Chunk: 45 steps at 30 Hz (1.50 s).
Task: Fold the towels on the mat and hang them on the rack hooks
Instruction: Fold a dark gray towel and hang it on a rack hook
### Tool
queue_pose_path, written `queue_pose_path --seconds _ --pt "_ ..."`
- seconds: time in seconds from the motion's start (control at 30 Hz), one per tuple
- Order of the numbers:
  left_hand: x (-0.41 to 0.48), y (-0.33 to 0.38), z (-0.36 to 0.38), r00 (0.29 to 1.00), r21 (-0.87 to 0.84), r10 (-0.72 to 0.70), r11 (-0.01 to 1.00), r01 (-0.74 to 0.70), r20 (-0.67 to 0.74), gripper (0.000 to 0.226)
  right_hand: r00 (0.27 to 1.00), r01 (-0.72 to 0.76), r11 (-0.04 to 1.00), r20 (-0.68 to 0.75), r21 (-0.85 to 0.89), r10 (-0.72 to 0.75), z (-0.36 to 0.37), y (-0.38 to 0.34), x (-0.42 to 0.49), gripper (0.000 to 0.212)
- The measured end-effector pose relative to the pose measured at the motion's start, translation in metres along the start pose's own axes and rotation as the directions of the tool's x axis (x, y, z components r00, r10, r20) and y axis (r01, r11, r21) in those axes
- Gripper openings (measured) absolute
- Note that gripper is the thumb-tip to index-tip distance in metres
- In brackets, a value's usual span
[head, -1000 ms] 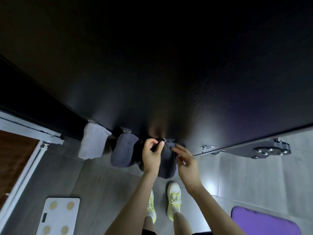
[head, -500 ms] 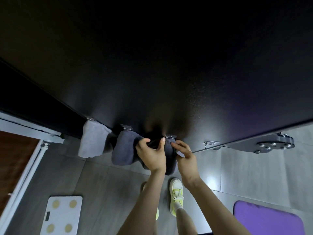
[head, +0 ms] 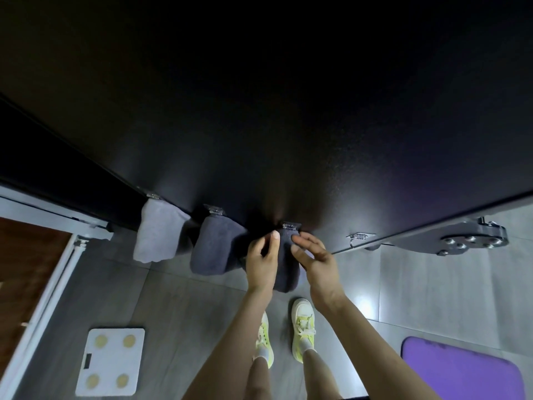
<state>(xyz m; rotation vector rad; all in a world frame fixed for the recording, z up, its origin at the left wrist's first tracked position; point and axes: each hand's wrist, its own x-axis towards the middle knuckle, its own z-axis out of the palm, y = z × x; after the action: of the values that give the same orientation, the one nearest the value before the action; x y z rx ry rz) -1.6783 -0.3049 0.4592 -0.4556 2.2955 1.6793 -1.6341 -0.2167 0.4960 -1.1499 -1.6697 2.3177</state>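
Note:
Three folded towels hang from small metal hooks along the bottom edge of a dark panel. A light grey towel (head: pixel 157 235) is leftmost and a dark grey towel (head: pixel 215 249) hangs beside it. The third dark towel (head: pixel 287 272) hangs from the hook (head: pixel 291 225) straight in front of me. My left hand (head: pixel 261 264) pinches this towel's upper left edge just below the hook, thumb up. My right hand (head: pixel 315 259) has its fingers apart, fingertips touching the towel's upper right corner. A purple mat (head: pixel 461 368) lies on the floor at lower right with no towel showing on it.
An empty hook (head: pixel 357 237) sits to the right of the third towel. Further right a metal bracket (head: pixel 473 238) is bolted under the panel. A white bathroom scale (head: pixel 111 360) lies on the grey tiled floor at lower left. My yellow shoes (head: pixel 302 327) stand below the towels.
Both hands have slid slightly down from the hook. The right hand's fingers have spread off the towel's top, and the dark towel now hangs from its hook.

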Motion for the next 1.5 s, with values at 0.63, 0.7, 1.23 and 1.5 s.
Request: queue_pose_path --seconds 0.63,0.7,1.23,1.5 --pt "0.002 0.018 0.008 0.959 0.055 -0.273 0.962 0.269 0.075 0.045 0.945 -0.104 0.991 -0.319 -0.09 0.07 0.027 0.012 0.013 0.016" --pt "0.002 0.022 0.002 0.95 0.13 -0.278 0.957 0.261 0.139 0.052 0.959 -0.126 0.979 -0.272 -0.163 0.078 0.021 0.004 0.011 0.013" --pt "-0.093 0.098 -0.005 0.837 0.293 0.289 0.842 -0.453 0.464 0.018 0.958 -0.137 0.977 -0.271 -0.162 0.089 -0.132 -0.028 -0.098 0.028" --pt "-0.199 0.129 0.121 0.469 0.184 0.166 0.769 -0.612 0.868 0.024 0.845 -0.197 0.98 -0.506 0.009 0.174 -0.311 -0.008 -0.197 0.029"
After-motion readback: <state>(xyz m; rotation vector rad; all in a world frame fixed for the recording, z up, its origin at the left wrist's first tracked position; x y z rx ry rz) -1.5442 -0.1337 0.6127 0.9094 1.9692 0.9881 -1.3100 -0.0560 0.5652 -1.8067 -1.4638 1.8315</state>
